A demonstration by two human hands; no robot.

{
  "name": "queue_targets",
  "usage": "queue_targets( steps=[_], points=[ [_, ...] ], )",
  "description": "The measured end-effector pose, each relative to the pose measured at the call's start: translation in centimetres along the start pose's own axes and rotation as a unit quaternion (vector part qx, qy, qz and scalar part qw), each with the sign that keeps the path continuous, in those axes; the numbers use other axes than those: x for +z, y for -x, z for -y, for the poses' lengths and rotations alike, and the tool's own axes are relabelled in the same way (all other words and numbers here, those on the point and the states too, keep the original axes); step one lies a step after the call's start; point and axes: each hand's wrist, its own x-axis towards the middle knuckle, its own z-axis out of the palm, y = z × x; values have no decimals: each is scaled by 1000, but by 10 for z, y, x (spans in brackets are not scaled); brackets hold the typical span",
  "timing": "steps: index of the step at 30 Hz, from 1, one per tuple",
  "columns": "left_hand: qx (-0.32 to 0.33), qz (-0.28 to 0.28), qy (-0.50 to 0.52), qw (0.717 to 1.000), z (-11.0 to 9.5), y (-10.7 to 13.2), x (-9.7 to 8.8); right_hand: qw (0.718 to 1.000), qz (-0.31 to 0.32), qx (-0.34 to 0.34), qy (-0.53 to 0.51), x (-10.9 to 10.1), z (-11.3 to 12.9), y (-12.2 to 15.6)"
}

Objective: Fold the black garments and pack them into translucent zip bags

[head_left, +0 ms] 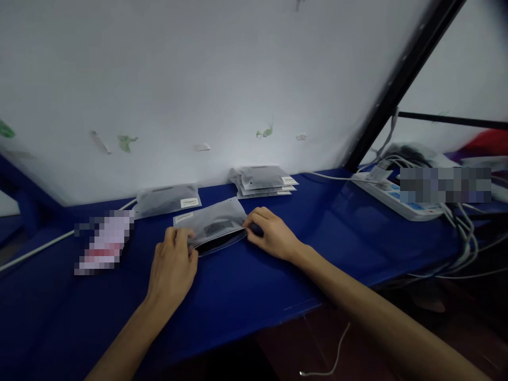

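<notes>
A frosted plastic zip bag (220, 218) with a white label lies on the blue table, its near edge gaping. My left hand (172, 264) pinches the bag's near left corner. At the near right corner, the fingers of my right hand (272, 233) are closed on the same bag. Something dark with fine print shows through the plastic; I cannot make out what it is. Behind it to the left lies another frosted bag (166, 200) with a label. A small stack of similar labelled bags (264, 180) sits against the wall.
The blue table (238, 296) meets a white wall (222, 79) with scraps of tape. A white power strip (400, 201) with tangled cables stands at right. A blurred pinkish packet (105, 241) lies at left beside a white cable (39, 252). A black frame post (397, 79) rises at right.
</notes>
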Motion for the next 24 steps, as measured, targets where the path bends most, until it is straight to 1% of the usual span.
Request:
queue_targets(
  steps=[4, 6, 11, 14, 16, 19, 22, 24],
  points=[
    [8, -14, 1, 1000, 3, 0, -1, 1000, 5, 3, -4, 0, 3, 0],
    [36, 2, 9, 999, 2, 1, -2, 1000, 4, 24, 5, 1, 1, 0],
    [138, 68, 75, 985, -6, 4, -5, 988, -32, 135, 62, -1, -15, 1],
    [174, 82, 96, 977, -8, 6, -4, 978, -40, 182, 92, -5, -22, 2],
    [187, 71, 97, 975, -7, 6, -3, 973, -40, 199, 107, -6, -24, 2],
    [220, 44, 90, 970, -4, 5, 0, 971, -44, 206, 115, -6, -26, 4],
    [244, 23, 88, 965, -2, 4, 0, 972, -45, 198, 121, -5, -26, 4],
    [250, 16, 83, 965, -4, 4, -2, 973, -59, 178, 135, -5, -24, 3]
  ],
)
